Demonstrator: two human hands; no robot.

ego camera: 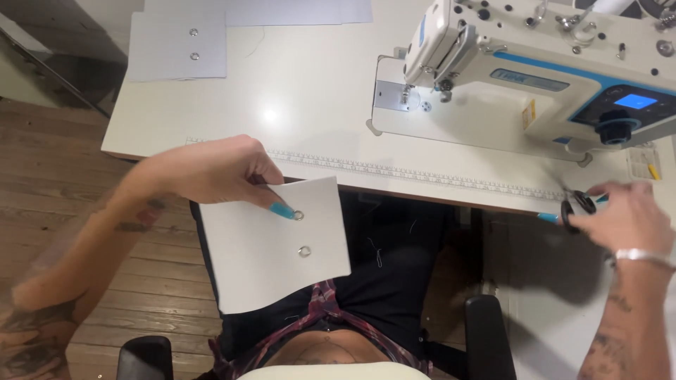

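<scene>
Your left hand [211,169] pinches the white fabric panel with two metal eyelets [274,246] off the counter's [310,98] front edge. Your right hand's fingers [623,214] close around black-handled scissors [577,207]; a loose pinch could drop the panel.

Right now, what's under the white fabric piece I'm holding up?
Beneath the white fabric piece, held by the left hand, the person's dark lap and plaid shirt hem show around its edges, with wooden floor to the left. Anything directly behind the fabric is hidden.

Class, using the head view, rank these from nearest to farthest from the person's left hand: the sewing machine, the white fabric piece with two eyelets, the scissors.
From the left hand:
1. White fabric piece, held in it, over the lap.
2. Sewing machine, on the table, upper right.
3. Scissors, far right, at the right hand.
</scene>
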